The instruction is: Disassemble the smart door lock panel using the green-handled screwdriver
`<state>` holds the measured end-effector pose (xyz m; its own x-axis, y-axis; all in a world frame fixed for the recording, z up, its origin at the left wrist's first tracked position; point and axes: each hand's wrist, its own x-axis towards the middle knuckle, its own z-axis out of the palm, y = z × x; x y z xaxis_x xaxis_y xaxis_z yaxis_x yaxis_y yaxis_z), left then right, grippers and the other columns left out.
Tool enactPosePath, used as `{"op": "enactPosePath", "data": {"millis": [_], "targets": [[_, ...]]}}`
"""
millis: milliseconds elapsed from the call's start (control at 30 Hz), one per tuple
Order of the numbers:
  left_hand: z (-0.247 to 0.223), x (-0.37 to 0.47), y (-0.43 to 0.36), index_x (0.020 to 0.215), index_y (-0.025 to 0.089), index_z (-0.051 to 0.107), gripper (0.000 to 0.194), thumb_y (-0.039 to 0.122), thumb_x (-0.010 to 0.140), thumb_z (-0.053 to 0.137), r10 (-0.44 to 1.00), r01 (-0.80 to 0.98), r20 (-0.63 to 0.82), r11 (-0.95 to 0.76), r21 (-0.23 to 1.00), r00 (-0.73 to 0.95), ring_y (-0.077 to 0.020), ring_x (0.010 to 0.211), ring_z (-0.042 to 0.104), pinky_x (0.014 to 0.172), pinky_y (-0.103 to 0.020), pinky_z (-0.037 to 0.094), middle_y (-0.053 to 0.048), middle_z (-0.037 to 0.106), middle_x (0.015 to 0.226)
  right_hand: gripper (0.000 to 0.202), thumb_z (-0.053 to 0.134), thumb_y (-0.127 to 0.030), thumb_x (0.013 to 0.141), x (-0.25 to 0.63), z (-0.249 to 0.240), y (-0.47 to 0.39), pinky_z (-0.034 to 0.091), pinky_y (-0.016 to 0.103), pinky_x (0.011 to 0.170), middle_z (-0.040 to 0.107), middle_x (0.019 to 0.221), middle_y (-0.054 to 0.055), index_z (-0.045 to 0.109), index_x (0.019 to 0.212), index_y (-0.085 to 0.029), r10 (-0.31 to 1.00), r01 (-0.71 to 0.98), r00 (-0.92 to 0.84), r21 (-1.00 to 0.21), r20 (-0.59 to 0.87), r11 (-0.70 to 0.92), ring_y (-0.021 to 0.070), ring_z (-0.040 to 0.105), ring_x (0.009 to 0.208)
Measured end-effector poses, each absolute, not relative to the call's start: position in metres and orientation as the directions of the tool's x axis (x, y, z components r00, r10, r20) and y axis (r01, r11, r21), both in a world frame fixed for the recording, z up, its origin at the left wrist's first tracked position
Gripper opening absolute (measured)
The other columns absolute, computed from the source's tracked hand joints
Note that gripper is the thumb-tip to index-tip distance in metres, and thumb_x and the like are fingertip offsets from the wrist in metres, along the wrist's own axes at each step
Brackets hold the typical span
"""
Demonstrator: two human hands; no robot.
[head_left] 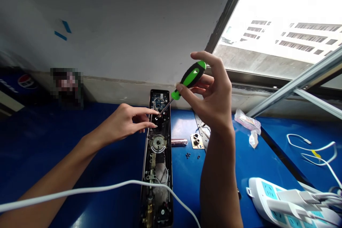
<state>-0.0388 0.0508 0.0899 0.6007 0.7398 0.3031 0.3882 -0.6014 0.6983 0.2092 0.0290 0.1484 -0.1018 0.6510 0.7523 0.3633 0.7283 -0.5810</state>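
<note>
A long, narrow black housing (158,164) lies open, with a circuit board at its far end, a round metal part in the middle and brass pieces near the front. My right hand (211,96) holds a green and black screwdriver (190,78) by its handle, index finger raised off it. The shaft slants down to the left, its tip at the fingertips of my left hand (133,119). That hand is over the upper part of the housing, thumb and index finger apart around a small spot near the tip. I see nothing held between them.
Right of the housing are a square metal part (197,141), a reddish cylinder (179,142) and several small screws (188,155). A white cable (128,182) crosses in front. A power strip (283,203) sits front right; a plastic packet (248,121) lies behind.
</note>
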Motion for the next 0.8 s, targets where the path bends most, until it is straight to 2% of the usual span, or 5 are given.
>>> {"op": "enactPosePath", "data": {"millis": [100, 167, 300, 500, 800], "targets": [[0.096, -0.045, 0.053, 0.094, 0.020, 0.080, 0.022, 0.042, 0.091, 0.076, 0.735, 0.443, 0.285, -0.622, 0.645, 0.616, -0.0111, 0.058, 0.063, 0.058, -0.020, 0.047, 0.003, 0.075, 0.070, 0.052, 0.071, -0.017, 0.089, 0.206, 0.148, 0.028, 0.068, 0.036, 0.073, 0.073, 0.095, -0.001, 0.055, 0.136, -0.030, 0.627, 0.357, -0.103, -0.560, 0.772, 0.748, 0.0182, 0.074, 0.083], [0.096, -0.047, 0.054, 0.085, 0.021, 0.078, 0.025, 0.043, 0.093, 0.073, 0.724, 0.476, 0.271, -0.642, 0.601, 0.634, -0.0118, 0.060, 0.063, 0.059, -0.021, 0.046, 0.003, 0.074, 0.071, 0.052, 0.073, -0.017, 0.087, 0.203, 0.148, 0.026, 0.068, 0.036, 0.074, 0.072, 0.095, -0.001, 0.057, 0.135, -0.029, 0.611, 0.341, -0.115, -0.547, 0.783, 0.765, 0.0182, 0.074, 0.083], [0.094, -0.048, 0.056, 0.088, 0.021, 0.079, 0.027, 0.045, 0.096, 0.068, 0.699, 0.481, 0.253, -0.666, 0.570, 0.669, -0.0134, 0.063, 0.064, 0.059, -0.022, 0.045, 0.001, 0.076, 0.076, 0.051, 0.076, -0.020, 0.087, 0.200, 0.149, 0.024, 0.069, 0.035, 0.075, 0.072, 0.103, -0.001, 0.058, 0.133, -0.032, 0.611, 0.363, -0.169, -0.527, 0.774, 0.768, 0.0180, 0.074, 0.086], [0.091, -0.048, 0.056, 0.091, 0.021, 0.078, 0.019, 0.038, 0.094, 0.071, 0.692, 0.461, 0.246, -0.663, 0.590, 0.679, -0.0151, 0.071, 0.068, 0.067, -0.023, 0.050, 0.000, 0.078, 0.084, 0.051, 0.076, -0.017, 0.087, 0.194, 0.150, 0.023, 0.069, 0.035, 0.076, 0.073, 0.117, 0.001, 0.059, 0.132, -0.032, 0.602, 0.367, -0.269, -0.498, 0.751, 0.786, 0.0182, 0.074, 0.087], [0.086, -0.048, 0.058, 0.101, 0.022, 0.080, 0.016, 0.030, 0.096, 0.068, 0.653, 0.466, 0.228, -0.703, 0.537, 0.722, -0.0165, 0.081, 0.072, 0.072, -0.024, 0.051, -0.001, 0.080, 0.095, 0.050, 0.074, -0.022, 0.089, 0.191, 0.149, 0.019, 0.070, 0.038, 0.084, 0.068, 0.131, 0.001, 0.058, 0.134, -0.037, 0.634, 0.433, -0.304, -0.490, 0.711, 0.757, 0.0210, 0.075, 0.094]]}}
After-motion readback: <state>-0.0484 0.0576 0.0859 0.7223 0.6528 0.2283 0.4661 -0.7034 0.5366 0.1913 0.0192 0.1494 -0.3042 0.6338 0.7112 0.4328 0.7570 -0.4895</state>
